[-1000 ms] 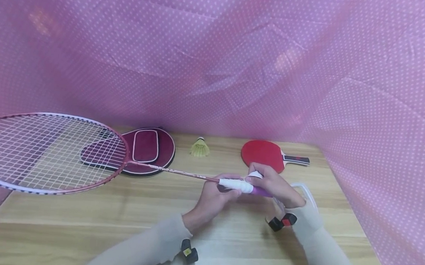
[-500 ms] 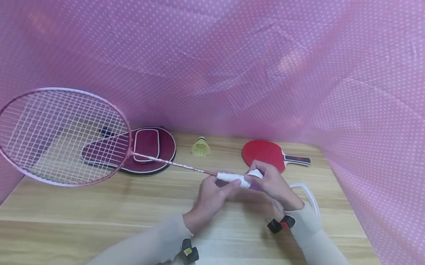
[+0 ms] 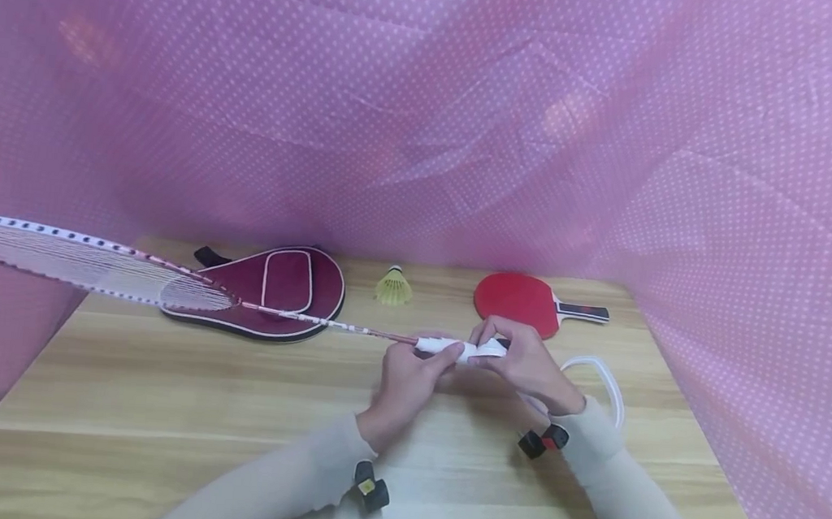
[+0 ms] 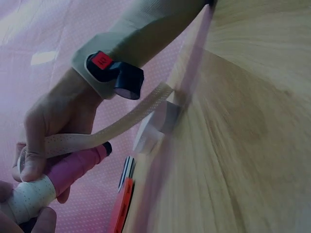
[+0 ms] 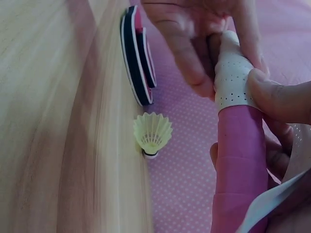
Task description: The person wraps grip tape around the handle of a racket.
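Above a wood-grain table (image 3: 224, 456), a person in beige sleeves (image 3: 281, 477) holds a badminton racket (image 3: 240, 303) in both hands, its strung head stretching to the left of the fingers. The left hand (image 3: 406, 381) grips the handle (image 5: 241, 150) near the shaft, its thumb laid along the white-wrapped part, while the right hand (image 3: 525, 362) pinches perforated white tape (image 4: 116, 124) between curled fingers and thumb. The tape circles the handle just beneath the fingertips, its loose length trailing past the right wrist; pink covering shows from the wrap's edge to a black end cap (image 4: 108, 147).

Strapped to the right wrist, behind the fingers, a black camera (image 4: 129, 80) bears a red label (image 4: 102, 60) whose dark characters cannot be read with certainty. Its counterpart (image 3: 372, 491), behind the left hand's fingers, carries a yellow label (image 3: 366, 486), too small to read. Markings on the racket's shaft are likewise illegible.

Just beyond the right hand's fingers lies a red table tennis paddle (image 3: 515, 300), its dark handle pointing right, with a small red mark too tiny to make out. Farther from the fingers stands a pale yellow shuttlecock (image 3: 394, 289), cork up; to their left rests a maroon case (image 3: 234, 282) with white piping. Creased pink cloth (image 3: 426, 130), dotted white, hangs behind and on either side.
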Demonstrator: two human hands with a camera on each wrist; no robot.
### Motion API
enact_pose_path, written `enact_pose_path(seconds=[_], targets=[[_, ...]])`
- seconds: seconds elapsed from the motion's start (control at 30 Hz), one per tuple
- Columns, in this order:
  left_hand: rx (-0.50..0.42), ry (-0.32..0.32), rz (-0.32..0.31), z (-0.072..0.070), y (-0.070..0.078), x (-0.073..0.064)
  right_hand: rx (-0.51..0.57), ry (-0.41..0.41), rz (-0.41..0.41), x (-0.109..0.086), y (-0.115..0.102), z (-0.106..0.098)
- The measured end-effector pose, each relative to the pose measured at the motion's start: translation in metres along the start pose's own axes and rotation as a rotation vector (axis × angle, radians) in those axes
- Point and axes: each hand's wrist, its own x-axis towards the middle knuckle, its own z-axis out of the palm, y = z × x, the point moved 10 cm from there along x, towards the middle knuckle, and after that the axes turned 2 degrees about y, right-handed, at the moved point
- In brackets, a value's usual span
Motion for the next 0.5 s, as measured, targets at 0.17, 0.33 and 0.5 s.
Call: enact_pose_path(seconds=[0.17,0.33,0.5], targets=[[-0.025,-0.02,0.031,0.0,0.007,0.001,-0.017,0.015,-0.029,0.001,-0.003,-0.003],[-0.042,-0.046,0.017,0.001,0.006,0.0,-0.074,0.01,-0.066,0.001,-0.006,-0.007],[-0.059,-0.061,0.011,0.003,0.006,-0.001,-0.156,0.007,-0.076,-0.001,-0.013,-0.012]])
